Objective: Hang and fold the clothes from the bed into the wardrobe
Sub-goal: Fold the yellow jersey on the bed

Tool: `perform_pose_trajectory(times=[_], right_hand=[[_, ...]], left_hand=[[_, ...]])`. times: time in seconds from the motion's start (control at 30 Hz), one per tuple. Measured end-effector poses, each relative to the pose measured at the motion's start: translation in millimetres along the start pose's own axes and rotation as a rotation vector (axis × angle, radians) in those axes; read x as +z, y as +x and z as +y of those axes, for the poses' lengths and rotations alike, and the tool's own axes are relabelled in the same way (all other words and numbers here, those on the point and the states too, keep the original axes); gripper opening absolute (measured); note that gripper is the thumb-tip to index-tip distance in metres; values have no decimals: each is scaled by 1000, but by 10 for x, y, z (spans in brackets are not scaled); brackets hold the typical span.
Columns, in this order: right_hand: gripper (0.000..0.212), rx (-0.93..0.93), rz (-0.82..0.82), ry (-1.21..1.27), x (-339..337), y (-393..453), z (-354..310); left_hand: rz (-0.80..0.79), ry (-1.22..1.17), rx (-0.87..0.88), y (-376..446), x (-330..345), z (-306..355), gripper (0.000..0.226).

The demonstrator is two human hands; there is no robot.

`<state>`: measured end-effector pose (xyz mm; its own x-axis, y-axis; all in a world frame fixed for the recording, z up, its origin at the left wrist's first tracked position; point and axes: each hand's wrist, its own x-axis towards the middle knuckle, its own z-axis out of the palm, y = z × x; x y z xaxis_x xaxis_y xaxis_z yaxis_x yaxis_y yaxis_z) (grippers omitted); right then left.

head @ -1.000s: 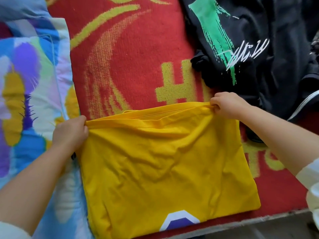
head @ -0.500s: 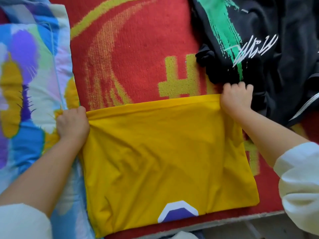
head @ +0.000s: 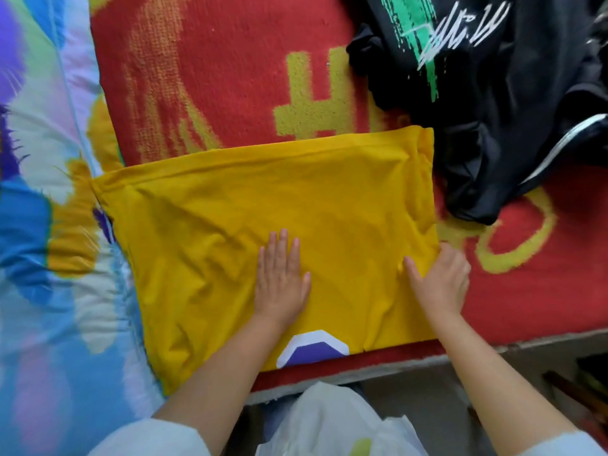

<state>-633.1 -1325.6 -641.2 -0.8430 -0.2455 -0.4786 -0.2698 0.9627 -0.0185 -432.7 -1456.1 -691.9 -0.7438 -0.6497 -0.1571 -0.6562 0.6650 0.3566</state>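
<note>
At the near edge of the bed [head: 378, 366], the yellow shirt [head: 250, 205] lies folded flat on the red blanket [head: 230, 77]. The left hand [head: 281, 281] presses its middle, fingers straight and together. The right hand [head: 441, 281] pinches the right edge, thumb on top. Pulling that edge over could drag the layers crooked. Farther off, the black clothes [head: 493, 126] carry a white scrawl I cannot read.
</note>
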Motion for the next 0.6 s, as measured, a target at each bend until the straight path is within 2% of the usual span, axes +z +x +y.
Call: perform_pose_trajectory(times=[0.07, 0.13, 0.2, 0.37, 0.47, 0.6], right_hand=[[58, 130, -79, 26, 62, -186, 273], [41, 137, -94, 122, 84, -234, 489], [32, 112, -91, 154, 79, -193, 615], [35, 47, -135, 39, 65, 33, 744], [37, 14, -161, -65, 125, 74, 773], [36, 91, -89, 19, 199, 16, 739]], left_hand=[[-84, 57, -18, -227, 122, 72, 63], [-209, 104, -65, -316, 136, 92, 67], [-294, 114, -87, -297, 93, 97, 75], [-380, 233, -113, -277, 77, 120, 79], [-530, 279, -153, -318, 90, 147, 75], [-474, 111, -160, -327, -18, 160, 76]])
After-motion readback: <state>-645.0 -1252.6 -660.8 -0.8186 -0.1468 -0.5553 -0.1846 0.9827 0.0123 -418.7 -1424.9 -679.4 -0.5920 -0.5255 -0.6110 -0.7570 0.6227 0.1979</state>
